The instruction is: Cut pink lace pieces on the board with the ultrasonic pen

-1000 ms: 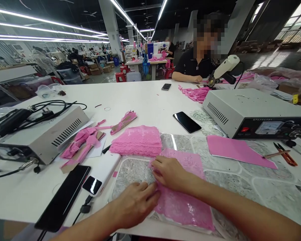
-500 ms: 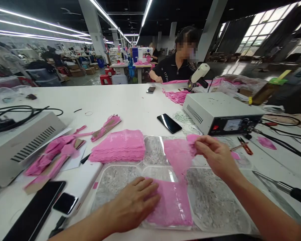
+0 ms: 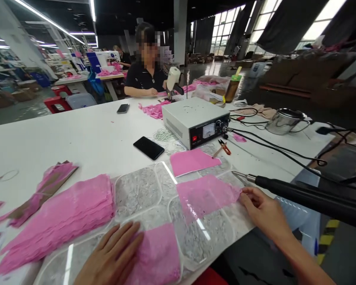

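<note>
My left hand (image 3: 109, 253) lies flat, fingers stretched out, on the left part of a pink fabric piece (image 3: 160, 253) near the table's front edge. With its fingertips my right hand (image 3: 264, 211) pinches the narrow right end of another thin pink fabric piece (image 3: 206, 196). That piece is spread over a clear patterned mat (image 3: 139, 186). Left of the mat's middle rises a stack of pink fabric pieces (image 3: 77, 209). Behind the held piece lies a pink panel with a pale edge (image 3: 192, 161). A black-handled tool with a pointed metal tip (image 3: 299, 194) is just beyond my right hand.
A grey power unit (image 3: 195, 116) with cables stands behind the mat, near orange thread snips (image 3: 224, 147). A phone (image 3: 148, 148) lies left of it. A tied pink bundle (image 3: 44, 190) is at left, a glass jug (image 3: 284, 120) at right. A co-worker (image 3: 150, 75) sits opposite.
The view has swung right. My right hand has carried the pinched pink fabric right and towards me, laying it out on the mat. My left hand stays on its piece, fingers now flatter.
</note>
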Demonstrator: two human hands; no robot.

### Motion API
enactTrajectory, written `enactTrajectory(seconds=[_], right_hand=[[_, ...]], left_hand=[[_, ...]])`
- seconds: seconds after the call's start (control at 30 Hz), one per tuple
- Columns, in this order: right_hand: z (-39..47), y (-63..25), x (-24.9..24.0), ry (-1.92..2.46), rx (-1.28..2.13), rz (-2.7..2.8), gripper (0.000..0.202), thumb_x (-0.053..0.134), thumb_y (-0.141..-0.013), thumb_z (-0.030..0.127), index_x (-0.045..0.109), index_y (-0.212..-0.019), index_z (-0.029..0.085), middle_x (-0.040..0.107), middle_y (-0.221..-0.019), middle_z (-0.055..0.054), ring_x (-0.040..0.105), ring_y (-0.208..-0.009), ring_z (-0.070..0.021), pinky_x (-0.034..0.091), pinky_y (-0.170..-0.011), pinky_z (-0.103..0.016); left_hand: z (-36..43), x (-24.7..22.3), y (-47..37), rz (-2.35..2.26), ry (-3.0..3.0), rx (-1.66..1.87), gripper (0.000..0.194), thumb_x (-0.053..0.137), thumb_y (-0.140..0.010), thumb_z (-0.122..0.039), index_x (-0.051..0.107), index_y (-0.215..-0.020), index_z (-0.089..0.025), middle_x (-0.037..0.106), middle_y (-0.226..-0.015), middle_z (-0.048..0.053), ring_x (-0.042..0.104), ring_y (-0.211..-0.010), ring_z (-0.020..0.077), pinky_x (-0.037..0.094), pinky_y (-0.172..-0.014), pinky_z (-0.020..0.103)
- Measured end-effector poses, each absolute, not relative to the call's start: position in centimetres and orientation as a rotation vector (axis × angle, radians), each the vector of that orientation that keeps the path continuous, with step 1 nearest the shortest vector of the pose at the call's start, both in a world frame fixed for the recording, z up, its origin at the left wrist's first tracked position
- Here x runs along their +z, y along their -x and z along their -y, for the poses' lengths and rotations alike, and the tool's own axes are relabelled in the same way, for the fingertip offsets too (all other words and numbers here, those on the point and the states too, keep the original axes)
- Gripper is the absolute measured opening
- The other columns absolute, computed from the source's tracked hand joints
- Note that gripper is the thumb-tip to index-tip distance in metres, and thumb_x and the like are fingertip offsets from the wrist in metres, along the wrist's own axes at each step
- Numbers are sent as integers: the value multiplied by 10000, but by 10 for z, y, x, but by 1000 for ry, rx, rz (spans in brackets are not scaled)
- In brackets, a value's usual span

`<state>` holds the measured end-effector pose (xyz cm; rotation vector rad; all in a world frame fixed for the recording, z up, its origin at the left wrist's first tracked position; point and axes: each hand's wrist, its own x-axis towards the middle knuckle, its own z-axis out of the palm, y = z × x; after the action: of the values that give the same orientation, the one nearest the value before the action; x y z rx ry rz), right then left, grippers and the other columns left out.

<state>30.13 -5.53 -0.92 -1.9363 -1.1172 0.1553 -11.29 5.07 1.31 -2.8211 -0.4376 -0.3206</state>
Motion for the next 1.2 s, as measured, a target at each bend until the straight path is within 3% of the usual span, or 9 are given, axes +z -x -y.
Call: enactTrajectory(seconds=[0.07,0.2,0.43,0.93,1.07,1.2], right_hand=[[58,-297,-3,1946,168,1215,152,592,-806,357,679,-780,235,661,-547,27,618,-444,-159,472,-407,-244],[49,-267,10,1716,427,1461,181,535,-877,295,671,-778,231,676,-667,4,626,-550,-149,497,-501,-246],[25,-236,11,1710,646,1697,112,527,-849,172,567,-751,209,602,-688,1,536,-590,-137,415,-538,-248],[10,-248,18,1822,994,1774,205,438,-869,266,438,-672,209,490,-638,16,414,-609,-140,295,-576,-269],[-4,-256,20,1757,1184,1803,234,457,-834,276,391,-620,209,405,-588,38,351,-575,-122,263,-546,-263],[-2,-274,30,1628,1451,1803,178,472,-798,270,439,-639,199,403,-594,49,355,-568,-104,290,-539,-241]], left_hand=[[-53,19,101,468,2847,-351,352,392,-1022,-264,573,-1317,-198,563,-1401,46,508,-1302,206,369,-1104,357],[-51,32,51,307,2995,-399,386,322,-995,-91,597,-1251,-181,624,-1328,37,544,-1264,196,410,-1070,372],[-49,18,-29,148,3228,-415,308,388,-1002,-159,578,-1242,-125,617,-1327,95,529,-1278,225,411,-1079,387],[-51,4,-34,43,3200,-431,285,378,-1003,-153,588,-1195,-127,640,-1270,105,564,-1210,232,429,-1006,378],[-52,8,-37,25,3227,-346,264,412,-982,-128,588,-1177,-149,650,-1225,129,574,-1198,231,436,-1005,387],[-55,14,-38,5,3273,-337,264,405,-980,-130,587,-1169,-155,661,-1209,116,588,-1178,234,453,-986,376]])
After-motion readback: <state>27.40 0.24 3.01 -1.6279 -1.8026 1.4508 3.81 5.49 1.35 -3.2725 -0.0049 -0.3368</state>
